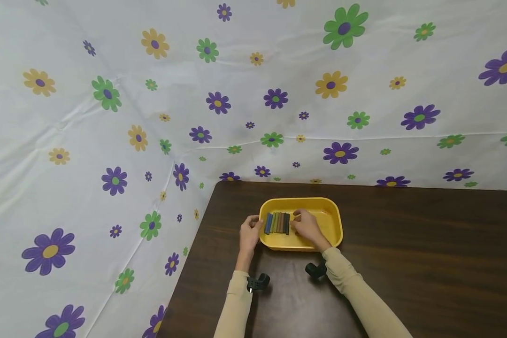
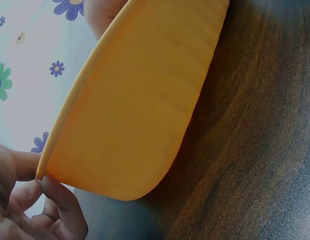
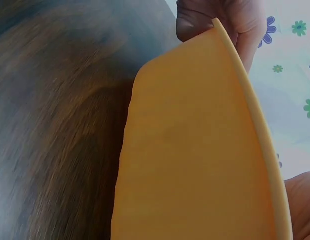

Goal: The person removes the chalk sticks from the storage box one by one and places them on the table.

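Observation:
A yellow plastic tray (image 1: 279, 201) stands on the dark wooden table. In its left half, a row of several short coloured sticks (image 1: 277, 223) lies side by side, running from blue through green and brown to black. My left hand (image 1: 250, 231) pinches the tray's left rim between thumb and fingers; the left wrist view shows this grip (image 2: 42, 200) at the tray's corner. Reaching over the near wall, my right hand (image 1: 307, 226) has its bent fingers beside the black stick at the row's right end. The tray wall (image 3: 190, 140) hides those fingertips in the right wrist view.
The brown wooden table (image 1: 426, 244) extends widely to the right of the tray. A white flower-printed cloth (image 1: 270, 70) hangs behind the table and along its left side. Each wrist carries a black camera mount (image 1: 258, 282).

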`<action>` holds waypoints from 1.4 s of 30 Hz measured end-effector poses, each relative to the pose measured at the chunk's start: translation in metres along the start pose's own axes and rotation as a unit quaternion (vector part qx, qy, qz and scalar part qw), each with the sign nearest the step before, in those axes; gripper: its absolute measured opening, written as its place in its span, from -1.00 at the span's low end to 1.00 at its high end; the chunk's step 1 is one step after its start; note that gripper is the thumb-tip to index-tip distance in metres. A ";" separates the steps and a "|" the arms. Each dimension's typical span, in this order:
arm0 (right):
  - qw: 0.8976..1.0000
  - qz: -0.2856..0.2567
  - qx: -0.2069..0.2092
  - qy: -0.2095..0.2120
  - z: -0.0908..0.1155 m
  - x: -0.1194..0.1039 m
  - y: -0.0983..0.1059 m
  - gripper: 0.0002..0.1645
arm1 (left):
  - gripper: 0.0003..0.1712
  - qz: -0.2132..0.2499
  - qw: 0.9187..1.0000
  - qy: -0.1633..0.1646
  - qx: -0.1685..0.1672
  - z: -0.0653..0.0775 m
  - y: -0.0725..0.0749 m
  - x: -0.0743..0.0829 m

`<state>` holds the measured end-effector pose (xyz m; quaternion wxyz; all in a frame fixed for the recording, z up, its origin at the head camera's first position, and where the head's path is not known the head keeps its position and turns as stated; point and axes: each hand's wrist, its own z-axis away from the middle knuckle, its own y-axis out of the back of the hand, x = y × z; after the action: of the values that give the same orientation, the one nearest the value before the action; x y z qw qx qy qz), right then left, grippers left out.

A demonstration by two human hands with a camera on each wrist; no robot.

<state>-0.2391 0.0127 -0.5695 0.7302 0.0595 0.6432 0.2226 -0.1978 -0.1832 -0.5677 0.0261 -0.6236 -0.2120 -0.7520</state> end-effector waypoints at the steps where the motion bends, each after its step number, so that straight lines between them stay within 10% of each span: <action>1: 1.000 -0.006 -0.003 -0.005 -0.001 -0.002 -0.001 -0.53 | -0.70 0.000 1.000 0.000 0.000 0.000 0.000 0.001; 19: 0.992 0.120 0.035 0.029 -0.022 -0.010 -0.026 -0.40 | -0.70 0.019 1.000 -0.011 -0.005 -0.002 -0.004 0.001; 42: 0.991 0.120 0.052 0.039 -0.015 -0.010 -0.040 -0.48 | -0.69 0.024 1.000 -0.005 -0.002 0.004 -0.003 -0.004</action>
<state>-0.2444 -0.0305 -0.5779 0.6684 0.1654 0.6701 0.2772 -0.1942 -0.1800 -0.5714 0.0419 -0.6323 -0.1955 -0.7485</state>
